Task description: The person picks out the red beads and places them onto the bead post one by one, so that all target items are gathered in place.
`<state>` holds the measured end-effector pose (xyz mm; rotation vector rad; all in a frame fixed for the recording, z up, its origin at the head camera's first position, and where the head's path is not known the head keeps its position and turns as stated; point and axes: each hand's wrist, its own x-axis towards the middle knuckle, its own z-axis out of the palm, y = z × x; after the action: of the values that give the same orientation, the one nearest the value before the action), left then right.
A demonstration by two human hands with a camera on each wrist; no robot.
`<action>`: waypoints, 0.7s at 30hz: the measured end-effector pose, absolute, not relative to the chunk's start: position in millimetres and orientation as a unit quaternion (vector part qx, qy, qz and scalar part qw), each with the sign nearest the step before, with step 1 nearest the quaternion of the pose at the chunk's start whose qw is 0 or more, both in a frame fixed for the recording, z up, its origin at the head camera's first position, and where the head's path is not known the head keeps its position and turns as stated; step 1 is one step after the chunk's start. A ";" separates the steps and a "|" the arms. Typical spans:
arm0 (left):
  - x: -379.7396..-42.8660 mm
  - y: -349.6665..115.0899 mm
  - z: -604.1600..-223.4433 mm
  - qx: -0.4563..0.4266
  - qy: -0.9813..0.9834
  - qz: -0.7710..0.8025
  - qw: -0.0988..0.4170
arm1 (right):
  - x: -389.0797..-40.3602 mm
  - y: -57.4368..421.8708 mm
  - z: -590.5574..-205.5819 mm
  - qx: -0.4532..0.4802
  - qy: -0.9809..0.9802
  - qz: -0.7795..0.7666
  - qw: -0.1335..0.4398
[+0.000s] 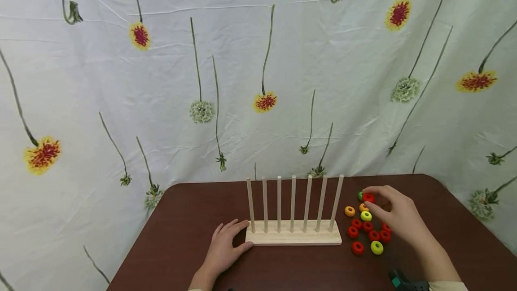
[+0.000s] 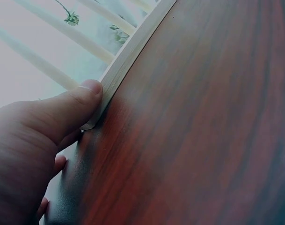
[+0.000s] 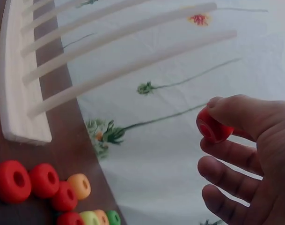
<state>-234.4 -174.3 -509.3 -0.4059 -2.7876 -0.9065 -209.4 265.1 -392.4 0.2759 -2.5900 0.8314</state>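
A pale wooden peg stand (image 1: 294, 238) with several upright round pegs (image 1: 293, 203) sits on the table. My left hand (image 1: 225, 245) grips the left end of its base, thumb (image 2: 91, 89) on the front edge and index finger at the back corner. Off to the right of the stand, my right hand (image 1: 400, 217) pinches a red ring bead (image 3: 213, 125) between thumb and fingertips, raised above the table. Below that hand lie loose beads, among them a red bead (image 1: 357, 248), a yellow-green bead (image 1: 377, 248) and an orange bead (image 1: 349, 211). Every peg is bare.
The dark brown tabletop (image 1: 169, 255) has rounded far corners. Behind it hangs a white cloth (image 1: 242, 147) printed with flowers. A green bead (image 1: 361, 196) lies at the far side of the bead group. A dark wrist strap (image 1: 408, 282) circles the right wrist.
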 end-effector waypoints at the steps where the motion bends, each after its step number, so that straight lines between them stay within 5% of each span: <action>1: -234.4 -174.3 -509.6 -0.137 -0.938 -0.306 0.090 | -209.8 262.5 -388.9 0.103 -0.925 0.295 0.215; 14: -236.8 -175.3 -511.7 -0.138 -0.938 -0.304 0.088 | -212.1 236.1 -351.8 0.141 -0.896 0.278 0.316; 21: -236.8 -174.7 -510.8 -0.138 -0.939 -0.303 0.087 | -212.6 226.1 -337.3 0.160 -0.881 0.311 0.318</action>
<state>-236.8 -174.7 -510.8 -0.4114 -2.7972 -0.9034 -212.6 226.1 -337.3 0.4221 -2.3181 0.8195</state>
